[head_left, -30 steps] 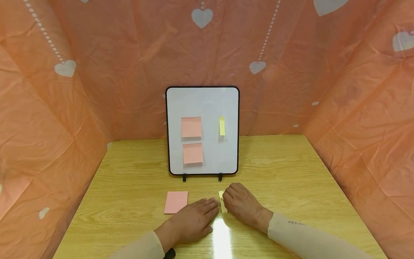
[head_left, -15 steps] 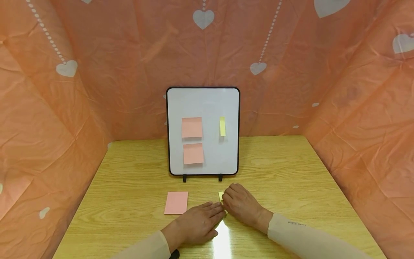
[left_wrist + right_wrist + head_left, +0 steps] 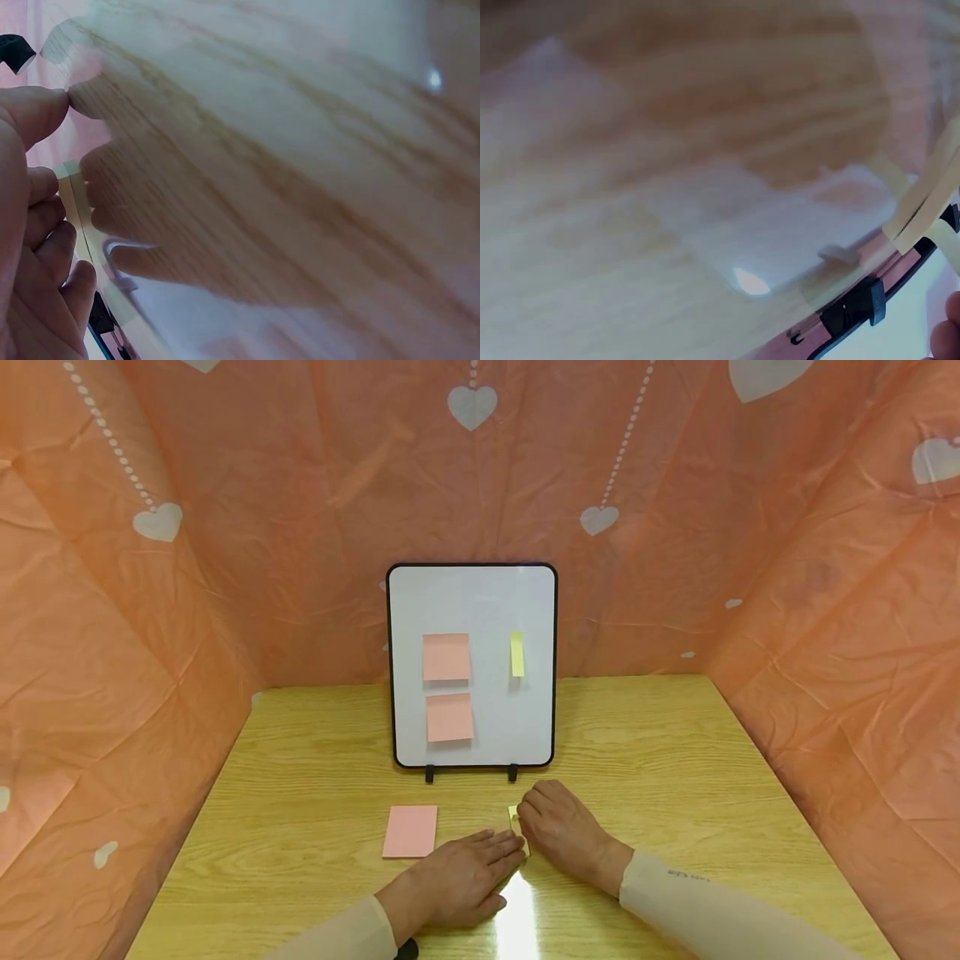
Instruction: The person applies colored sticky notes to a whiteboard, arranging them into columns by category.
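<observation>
A narrow pad of yellow sticky notes (image 3: 513,812) lies on the table, largely covered by both hands. My left hand (image 3: 468,877) lies palm down with its fingers extended, fingertips pressing on the near part of this pad. From the right, my right hand (image 3: 562,831) reaches over the pad's upper end with curled fingers, pinching a note there. In the right wrist view the stacked pad (image 3: 926,191) shows at the right edge, with a yellow strip (image 3: 946,244) standing away from it toward the fingertips (image 3: 945,330). A pink sticky-note pad (image 3: 410,832) sits to the left.
Behind the pads stands a small whiteboard (image 3: 472,602) on black feet. Two pink notes, an upper one (image 3: 446,657) and a lower one (image 3: 449,717), and a slim yellow note (image 3: 517,654) are stuck on it. Orange cloth (image 3: 322,527) surrounds the wooden table (image 3: 637,735).
My left hand has slid right, from beside the yellow pad onto its near end. The right hand stays at the pad's upper part, with only a slight shift.
</observation>
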